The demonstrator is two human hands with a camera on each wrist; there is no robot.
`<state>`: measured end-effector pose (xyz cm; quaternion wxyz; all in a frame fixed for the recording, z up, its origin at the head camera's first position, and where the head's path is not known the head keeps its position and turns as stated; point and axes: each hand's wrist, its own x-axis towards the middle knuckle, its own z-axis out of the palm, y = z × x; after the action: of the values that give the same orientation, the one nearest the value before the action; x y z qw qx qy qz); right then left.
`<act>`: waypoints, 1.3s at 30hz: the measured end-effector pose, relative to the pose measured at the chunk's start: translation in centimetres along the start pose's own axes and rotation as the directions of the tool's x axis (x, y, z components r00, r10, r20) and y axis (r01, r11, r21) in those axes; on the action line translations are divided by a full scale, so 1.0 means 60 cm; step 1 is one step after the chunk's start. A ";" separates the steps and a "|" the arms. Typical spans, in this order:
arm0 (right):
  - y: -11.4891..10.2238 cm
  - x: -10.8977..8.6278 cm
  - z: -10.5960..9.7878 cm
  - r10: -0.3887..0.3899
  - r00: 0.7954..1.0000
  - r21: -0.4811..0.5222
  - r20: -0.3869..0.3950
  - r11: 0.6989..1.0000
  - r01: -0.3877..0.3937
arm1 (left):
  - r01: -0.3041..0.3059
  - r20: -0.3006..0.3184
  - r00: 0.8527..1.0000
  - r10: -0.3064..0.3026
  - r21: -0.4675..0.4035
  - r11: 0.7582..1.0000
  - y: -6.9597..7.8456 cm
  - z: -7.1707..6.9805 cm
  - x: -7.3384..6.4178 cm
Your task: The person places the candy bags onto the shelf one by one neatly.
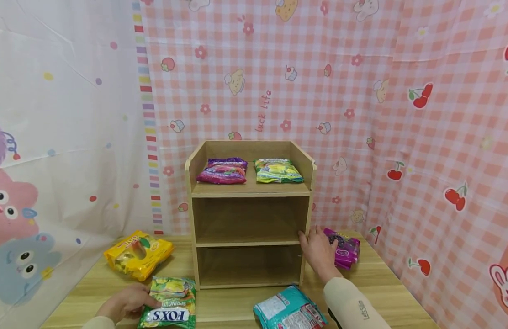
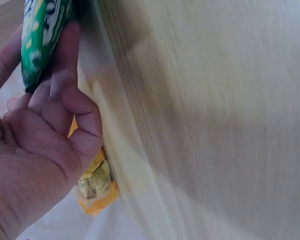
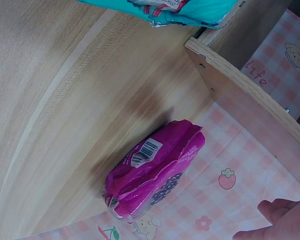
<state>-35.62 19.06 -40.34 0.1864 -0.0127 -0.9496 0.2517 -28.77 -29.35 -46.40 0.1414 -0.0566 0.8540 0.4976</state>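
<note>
My left hand [image 1: 128,301] pinches the edge of a green FOX'S candy bag [image 1: 171,299] between thumb and fingers, low in front of the wooden shelf [image 1: 251,194]. In the left wrist view, the same bag [image 2: 45,37] stands between the thumb and fingers of my left hand [image 2: 47,125]. My right hand [image 1: 317,251] is at the shelf's right side panel, its thumb by the front edge and its fingers extended. A purple candy bag [image 1: 346,249] lies just beyond it; in the right wrist view, that bag [image 3: 152,172] is apart from the right hand [image 3: 285,220].
On the shelf's top level lie a purple-pink candy bag [image 1: 223,171] and a green-yellow one [image 1: 277,170]. A yellow candy bag [image 1: 139,254] lies left of the shelf on the wooden table [image 1: 385,292]. A teal bag [image 1: 290,308] lies in front. Patterned cloth [image 1: 258,68] hangs behind.
</note>
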 end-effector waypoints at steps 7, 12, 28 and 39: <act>0.000 -0.001 -0.001 -0.002 1.000 0.003 0.001 1.000 0.002 | -0.001 -0.008 1.000 0.000 -0.098 0.995 -0.006 -0.003 0.009; -0.004 -0.002 -0.003 -0.004 1.000 0.009 0.000 1.000 0.004 | -0.050 0.071 0.995 0.064 -0.183 0.982 -0.020 -0.016 0.010; -0.003 -0.005 -0.004 0.005 1.000 0.003 -0.001 1.000 -0.005 | -0.204 -0.060 0.979 0.197 -0.394 0.896 -0.023 -0.018 0.011; -0.002 -0.003 -0.002 0.000 1.000 0.001 -0.004 1.000 0.000 | -0.304 -0.087 0.948 0.307 -0.546 0.781 -0.015 -0.005 0.005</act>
<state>-35.38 18.98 -40.22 0.1885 -0.0131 -0.9491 0.2521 -28.87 -30.09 -47.10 0.0393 0.0456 0.6709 0.7391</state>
